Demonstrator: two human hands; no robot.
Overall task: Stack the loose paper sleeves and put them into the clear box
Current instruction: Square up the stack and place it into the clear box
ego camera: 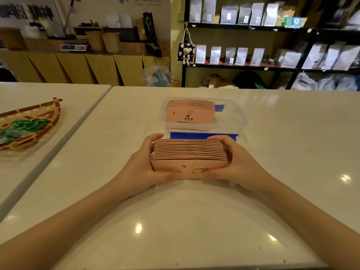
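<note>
The person stands at the white desk (194, 221) with a stack (190, 152) of pink paper sleeves pressed between both hands, its lower edge on or just above the desk, directly in front of the clear box (241, 123). The left hand (144, 164) closes on the stack's left end, fingers behind and thumb on the printed front sleeve; the right hand (231, 162) mirrors it at the right end. Both hands hold the stack; neither is free. A second batch (190, 112) of sleeves already stands on edge inside the box, toward its left side, with room showing to its right. In my judgement the sleeves are light, thin card, stiff enough on edge but free to slide on one another, so the stack is likely to fan or spill unless squeezed from both ends as it is now; the ends, with thumbs on the face, look the sound place to grip. The top edges run slightly uneven and may want squaring. A blue piece (202, 135) lies across the box's near side, partly covered by the fingers; whether it is a latch or a lid I cannot tell. The box's near wall, the depth left inside, and the stack's base are hidden. A woven basket (48, 114) sits well apart on the neighbouring desk.
</note>
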